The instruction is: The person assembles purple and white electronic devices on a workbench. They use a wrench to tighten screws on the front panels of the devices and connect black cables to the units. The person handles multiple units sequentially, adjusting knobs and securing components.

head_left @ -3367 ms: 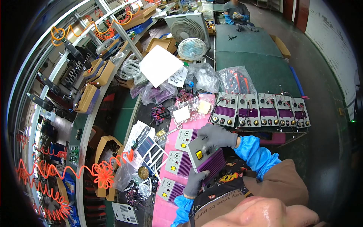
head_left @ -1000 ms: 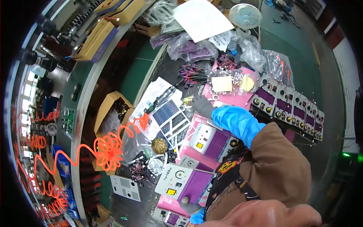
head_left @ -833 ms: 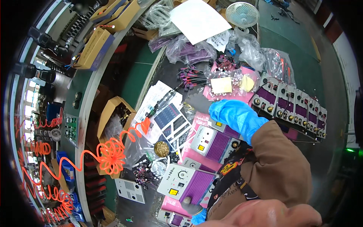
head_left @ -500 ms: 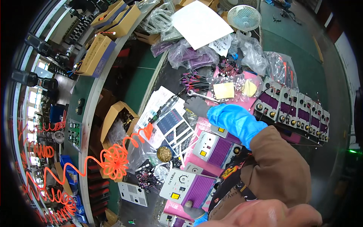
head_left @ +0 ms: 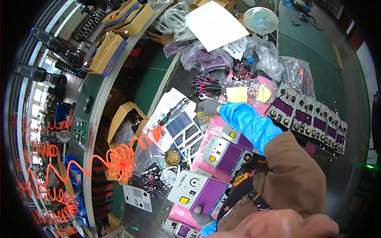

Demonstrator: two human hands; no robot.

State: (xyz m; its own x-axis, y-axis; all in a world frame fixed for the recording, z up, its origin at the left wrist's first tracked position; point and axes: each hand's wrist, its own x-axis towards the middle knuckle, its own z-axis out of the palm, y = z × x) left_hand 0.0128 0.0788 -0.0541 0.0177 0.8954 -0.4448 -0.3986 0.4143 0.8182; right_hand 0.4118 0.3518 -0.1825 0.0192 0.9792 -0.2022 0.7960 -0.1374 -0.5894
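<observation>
My right hand (head_left: pixel 208 107), in a grey glove with a blue oversleeve, reaches across the bench and lies over the handle of a metal wrench (head_left: pixel 204 96). The wrench's round end pokes out past the glove, but the bent fingers are partly hidden, so a grip cannot be made out. My left hand (head_left: pixel 202 217), also gloved in grey, is closed on the edge of a purple-and-white welding machine (head_left: pixel 193 193), thumb against its ribbed purple side. That machine has a black dial and a yellow switch. A second such machine (head_left: pixel 227 154) stands beside it on pink foam (head_left: pixel 212 131).
Printed sheets with a screwdriver-like tool (head_left: pixel 174 111) lie past my right hand. A bowl of brass screws (head_left: pixel 172 158), a wire bundle (head_left: pixel 152 184) and a vented metal panel (head_left: pixel 137 198) sit farther along. An orange coiled hose (head_left: pixel 121 163) hangs across. Several machine fronts (head_left: pixel 305 115) stand right.
My right hand has moved slightly up and onto the wrench, covering its handle. My left hand keeps its hold on the welding machine. The whole view has shifted a little.
</observation>
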